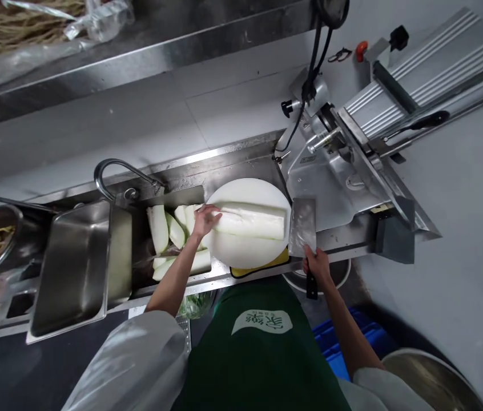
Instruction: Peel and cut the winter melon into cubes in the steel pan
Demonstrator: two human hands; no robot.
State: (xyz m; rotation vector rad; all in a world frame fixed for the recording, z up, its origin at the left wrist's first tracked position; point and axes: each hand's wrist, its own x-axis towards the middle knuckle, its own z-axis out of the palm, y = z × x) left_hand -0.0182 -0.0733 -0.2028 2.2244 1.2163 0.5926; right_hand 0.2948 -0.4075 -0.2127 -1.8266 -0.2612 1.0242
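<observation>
With left hand [204,220] spread on the long pale peeled gourd [253,223] and right hand [316,264] clamped on the broad steel cleaver [302,227], a cut seems lined up, needing tucked fingers.

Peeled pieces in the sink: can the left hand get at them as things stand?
Probably yes. The left hand rests on the long piece at the edge of the cutting board, right beside the peeled pieces, nothing between. The right hand holds the cleaver on the other side.
</observation>
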